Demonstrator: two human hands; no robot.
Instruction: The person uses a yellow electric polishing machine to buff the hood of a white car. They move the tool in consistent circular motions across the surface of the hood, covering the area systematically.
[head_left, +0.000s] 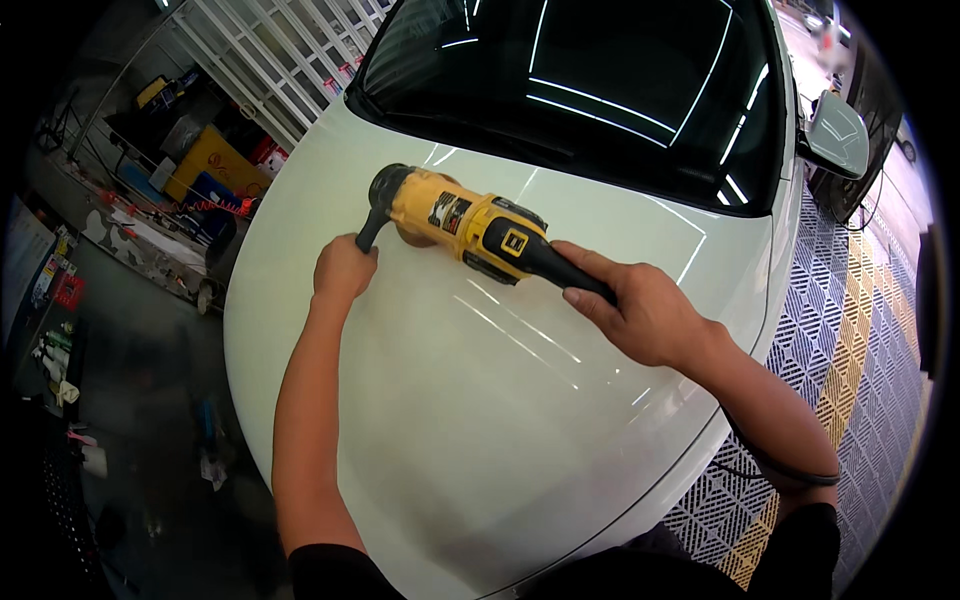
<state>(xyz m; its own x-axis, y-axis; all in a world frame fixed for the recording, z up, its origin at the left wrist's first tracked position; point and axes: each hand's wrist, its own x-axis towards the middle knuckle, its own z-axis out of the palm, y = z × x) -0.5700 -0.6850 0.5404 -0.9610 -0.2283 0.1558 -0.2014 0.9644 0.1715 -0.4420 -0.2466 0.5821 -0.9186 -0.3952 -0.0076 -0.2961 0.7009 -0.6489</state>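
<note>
A yellow and black car polisher (pixel 468 222) lies across the white car hood (pixel 430 400), its head toward the far left. Beneath the head, part of a round brown pad (pixel 415 237) shows against the paint. My left hand (pixel 345 268) is closed around the black side handle (pixel 375 222). The fingers of my right hand (pixel 645 312) wrap the black rear grip, thumb along its near side. A dark power cord (pixel 765 462) passes over my right forearm. The pad's underside is hidden.
Beyond the hood is the dark windshield (pixel 620 80); a side mirror (pixel 838 135) juts out at right. Patterned grey and yellow floor tiles (pixel 835 330) run along the right. Cluttered gear, including a yellow box (pixel 212 160), stands at far left beside a white slatted gate (pixel 285 55).
</note>
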